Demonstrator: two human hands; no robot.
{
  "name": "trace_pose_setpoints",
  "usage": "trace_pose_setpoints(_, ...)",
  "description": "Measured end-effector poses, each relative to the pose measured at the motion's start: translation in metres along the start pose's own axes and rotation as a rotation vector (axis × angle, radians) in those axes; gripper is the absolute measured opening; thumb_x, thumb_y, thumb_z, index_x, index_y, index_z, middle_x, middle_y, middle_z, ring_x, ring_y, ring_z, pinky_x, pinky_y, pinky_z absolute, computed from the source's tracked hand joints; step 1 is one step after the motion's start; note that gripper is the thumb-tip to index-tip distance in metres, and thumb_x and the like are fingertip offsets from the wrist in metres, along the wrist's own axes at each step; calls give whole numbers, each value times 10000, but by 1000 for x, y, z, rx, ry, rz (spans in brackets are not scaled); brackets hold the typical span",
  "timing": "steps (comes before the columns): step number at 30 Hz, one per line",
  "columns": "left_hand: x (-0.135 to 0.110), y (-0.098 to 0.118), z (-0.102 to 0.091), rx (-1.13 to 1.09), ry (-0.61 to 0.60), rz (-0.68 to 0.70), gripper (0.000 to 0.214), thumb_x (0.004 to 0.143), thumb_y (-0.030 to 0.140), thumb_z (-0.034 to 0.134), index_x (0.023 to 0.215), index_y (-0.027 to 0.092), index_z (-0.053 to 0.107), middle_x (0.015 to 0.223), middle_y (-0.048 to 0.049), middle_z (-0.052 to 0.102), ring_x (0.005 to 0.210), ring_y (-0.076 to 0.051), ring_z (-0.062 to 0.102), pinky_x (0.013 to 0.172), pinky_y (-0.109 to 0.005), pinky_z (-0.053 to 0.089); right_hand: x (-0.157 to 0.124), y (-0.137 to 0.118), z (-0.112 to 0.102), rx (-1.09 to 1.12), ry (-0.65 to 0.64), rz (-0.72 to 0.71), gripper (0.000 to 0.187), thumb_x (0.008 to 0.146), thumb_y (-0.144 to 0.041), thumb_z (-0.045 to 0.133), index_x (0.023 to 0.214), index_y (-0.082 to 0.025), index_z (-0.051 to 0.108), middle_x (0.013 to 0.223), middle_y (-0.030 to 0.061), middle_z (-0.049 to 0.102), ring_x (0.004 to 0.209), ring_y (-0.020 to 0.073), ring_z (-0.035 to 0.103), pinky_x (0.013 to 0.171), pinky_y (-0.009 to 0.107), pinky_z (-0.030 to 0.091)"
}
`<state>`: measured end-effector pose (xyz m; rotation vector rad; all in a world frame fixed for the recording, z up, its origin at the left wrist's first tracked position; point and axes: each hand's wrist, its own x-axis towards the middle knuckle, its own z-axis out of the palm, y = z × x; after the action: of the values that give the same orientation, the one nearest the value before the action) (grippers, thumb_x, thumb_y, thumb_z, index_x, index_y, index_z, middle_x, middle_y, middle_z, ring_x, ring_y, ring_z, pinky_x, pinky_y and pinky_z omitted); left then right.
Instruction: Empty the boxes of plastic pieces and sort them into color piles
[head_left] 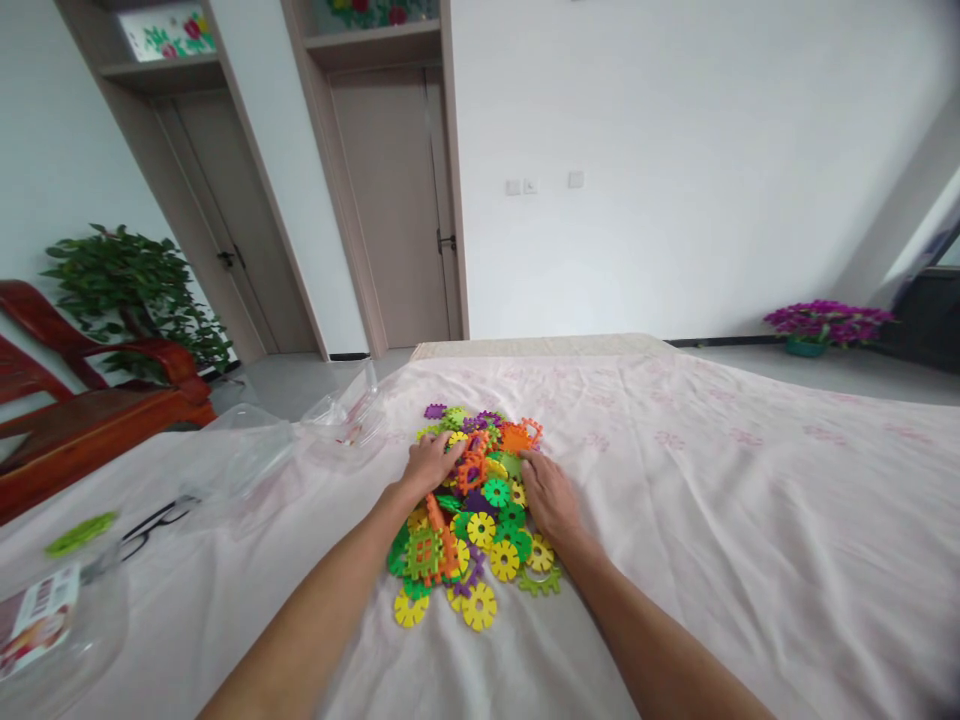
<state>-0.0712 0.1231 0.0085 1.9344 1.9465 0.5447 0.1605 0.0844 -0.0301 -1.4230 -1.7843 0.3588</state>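
Observation:
A heap of flat plastic interlocking pieces (481, 529) in yellow, green, orange and purple lies on the cloth-covered table in front of me. Some are notched discs, others squares with toothed edges. My left hand (430, 464) rests against the upper left of the heap, its thumb and fingers apart beside a small yellow disc and orange pieces. Along the right side, my right hand (551, 492) lies with fingers stretched out, touching the heap near a light green piece and an orange square (516, 438). The undersides of both hands are hidden.
On the left of the pale tablecloth (697, 520) are clear plastic containers (349, 420), black-framed glasses (157, 522), a green piece (81, 534) and a labelled clear package (41, 625). A wooden chair (150, 395) stands beyond the left edge.

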Motion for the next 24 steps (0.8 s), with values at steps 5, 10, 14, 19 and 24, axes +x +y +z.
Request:
trace_pose_setpoints(5, -38, 3, -23, -360, -152, 244, 715, 904, 663, 330, 1464, 225, 402, 1525, -78, 417, 1404, -233, 376, 1160, -358, 285, 0, 1, -4, 181, -15, 66, 418, 965, -436, 331, 1154, -228, 640, 1192, 66, 670, 1142, 223, 585, 1023, 334, 405)
trace_pose_setpoints(10, -95, -24, -41, -119, -167, 348, 1174, 620, 727, 695, 1555, 237, 181, 1616, -143, 180, 1478, -372, 159, 1183, -515, 202, -1, -4, -10, 275, -43, 86, 491, 953, -534, 324, 1136, -225, 660, 1194, 64, 672, 1142, 245, 589, 1030, 369, 416)
trace_pose_setpoints(14, -144, -43, -16, 70, -171, 294, 1421, 436, 642, 841, 1566, 291, 54, 1633, -166, 31, 1474, -439, 99, 1140, -585, 237, -4, -13, -18, 337, -141, 75, 535, 928, -599, 384, 1212, -225, 641, 1277, 68, 636, 1224, 272, 539, 1094, 425, 365)
trace_pose_setpoints(19, -159, -40, 17, 94, 87, 304, 1263, 585, 691, 746, 1567, 250, 85, 1593, -197, 204, 1456, -420, 191, 1120, -597, 255, -4, -13, -37, 542, -510, 32, 748, 817, -633, 592, 1434, -232, 463, 1486, 90, 457, 1333, 294, 449, 1107, 444, 360)
trace_pose_setpoints(24, -148, -23, 20, 18, 202, 395, 1013, 700, 558, 730, 1539, 292, 230, 1530, -135, 360, 1403, -349, 338, 1112, -527, 338, -3, -15, -40, 278, -624, -218, 1110, 534, -554, 849, 1484, -203, 394, 1517, 136, 394, 1389, 357, 343, 1152, 498, 267)
